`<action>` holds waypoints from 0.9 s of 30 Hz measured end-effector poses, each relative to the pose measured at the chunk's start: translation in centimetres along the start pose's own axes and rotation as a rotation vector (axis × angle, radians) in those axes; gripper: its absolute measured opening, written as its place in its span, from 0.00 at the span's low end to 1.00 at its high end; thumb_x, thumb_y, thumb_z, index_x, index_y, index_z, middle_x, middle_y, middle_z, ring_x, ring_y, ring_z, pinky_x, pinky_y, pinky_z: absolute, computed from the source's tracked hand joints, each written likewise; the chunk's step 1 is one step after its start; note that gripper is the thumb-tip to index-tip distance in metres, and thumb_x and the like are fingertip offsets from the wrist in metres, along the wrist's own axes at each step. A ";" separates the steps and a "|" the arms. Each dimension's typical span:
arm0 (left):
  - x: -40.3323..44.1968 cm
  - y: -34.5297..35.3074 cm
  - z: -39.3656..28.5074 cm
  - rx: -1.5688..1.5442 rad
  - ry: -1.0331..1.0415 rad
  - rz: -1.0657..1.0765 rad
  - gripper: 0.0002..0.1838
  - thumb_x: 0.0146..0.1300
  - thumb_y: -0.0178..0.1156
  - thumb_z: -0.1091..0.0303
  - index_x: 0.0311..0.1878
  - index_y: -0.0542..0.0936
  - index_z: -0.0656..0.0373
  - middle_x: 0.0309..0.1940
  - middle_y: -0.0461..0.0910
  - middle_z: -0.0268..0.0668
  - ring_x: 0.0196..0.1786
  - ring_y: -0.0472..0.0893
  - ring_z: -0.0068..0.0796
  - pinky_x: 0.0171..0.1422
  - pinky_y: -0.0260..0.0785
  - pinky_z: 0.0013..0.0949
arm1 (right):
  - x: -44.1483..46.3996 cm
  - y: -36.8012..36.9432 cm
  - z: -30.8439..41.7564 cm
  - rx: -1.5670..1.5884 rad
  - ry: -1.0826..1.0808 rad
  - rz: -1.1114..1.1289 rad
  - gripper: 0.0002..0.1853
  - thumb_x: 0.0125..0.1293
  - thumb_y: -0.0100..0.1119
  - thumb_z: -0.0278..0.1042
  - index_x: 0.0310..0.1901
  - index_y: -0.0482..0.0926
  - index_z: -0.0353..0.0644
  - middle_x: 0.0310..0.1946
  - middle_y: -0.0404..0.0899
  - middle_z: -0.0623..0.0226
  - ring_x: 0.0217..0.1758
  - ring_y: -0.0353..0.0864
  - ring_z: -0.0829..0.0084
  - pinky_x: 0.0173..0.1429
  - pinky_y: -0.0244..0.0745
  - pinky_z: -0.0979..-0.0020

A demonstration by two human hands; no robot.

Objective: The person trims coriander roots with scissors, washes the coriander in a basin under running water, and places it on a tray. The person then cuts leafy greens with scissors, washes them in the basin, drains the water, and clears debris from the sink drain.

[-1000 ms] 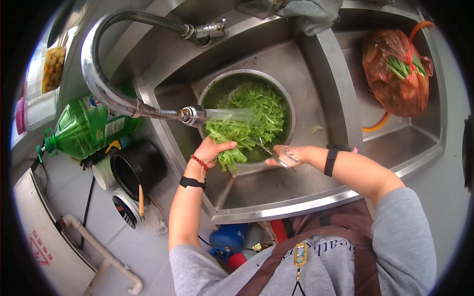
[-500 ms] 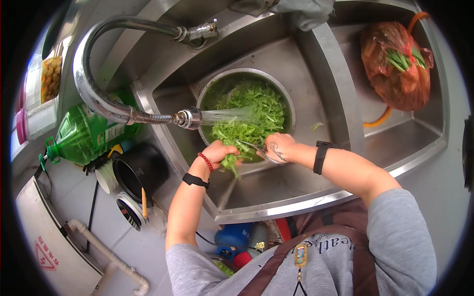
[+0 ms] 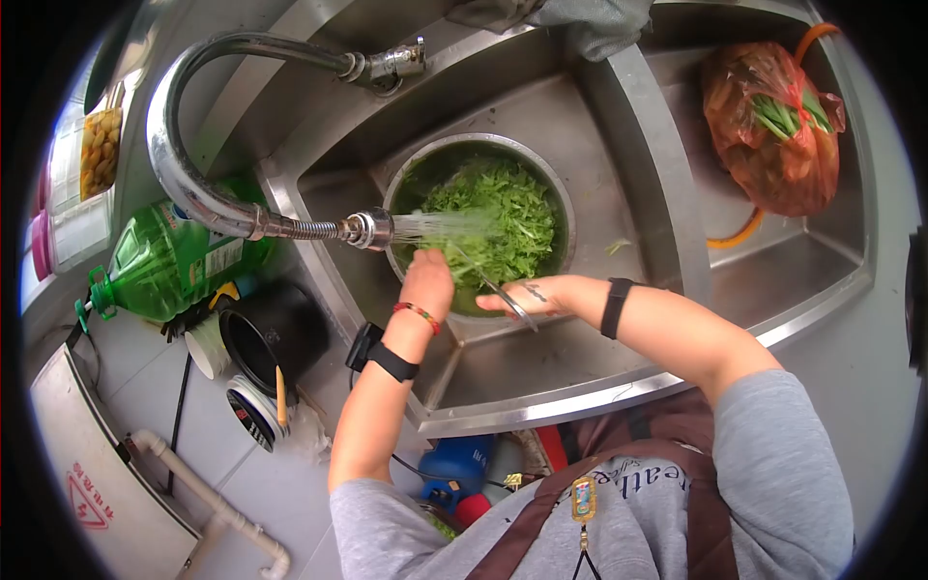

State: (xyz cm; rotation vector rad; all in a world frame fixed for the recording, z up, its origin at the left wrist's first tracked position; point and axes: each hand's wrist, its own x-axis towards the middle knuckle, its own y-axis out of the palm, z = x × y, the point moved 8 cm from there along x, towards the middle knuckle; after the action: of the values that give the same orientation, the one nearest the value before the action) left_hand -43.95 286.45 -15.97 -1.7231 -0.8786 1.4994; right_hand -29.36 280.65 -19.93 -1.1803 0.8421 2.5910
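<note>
A round metal bowl [image 3: 570, 198] stands in the sink, filled with wet, chopped-looking leafy greens [image 3: 512, 208]. My left hand [image 3: 428, 278] reaches over the bowl's near left rim, its fingers curled down onto the greens; the fingertips are partly hidden. At the near rim, my right hand [image 3: 522, 297] grips metal scissors [image 3: 519, 307], their blades pointing up and left toward the greens close to my left fingers. Water sprays from the faucet head [image 3: 370, 230] across the bowl.
The steel sink [image 3: 619, 126] surrounds the bowl. In the right basin lies a red plastic bag [image 3: 778, 145] with green stalks showing, by an orange hose [image 3: 739, 232]. Left are a green jug [image 3: 169, 261] and a black bucket [image 3: 275, 333]. A grey cloth [image 3: 599, 24] hangs at the back.
My left hand has moved up and inward over the bowl, and the bunch hanging from it no longer shows outside the rim. My right hand has shifted slightly left, turning the scissors.
</note>
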 end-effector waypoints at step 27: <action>2.6 4.4 -3.9 -2.508 -0.492 -0.102 0.24 0.58 0.47 0.91 0.59 0.64 0.66 0.51 0.71 0.48 0.53 0.76 0.43 0.61 0.71 0.44 | -10.3 -5.8 17.9 -1.429 -0.389 -1.265 0.18 0.53 0.58 0.37 0.45 0.74 0.39 0.45 0.71 0.61 0.55 0.69 0.63 0.62 0.56 0.54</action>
State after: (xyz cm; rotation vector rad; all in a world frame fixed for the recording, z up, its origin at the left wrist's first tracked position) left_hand -39.55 286.06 -20.62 -2.0547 -3.8161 -0.2227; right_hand -31.73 296.27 -5.35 -0.7434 -1.5643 1.7838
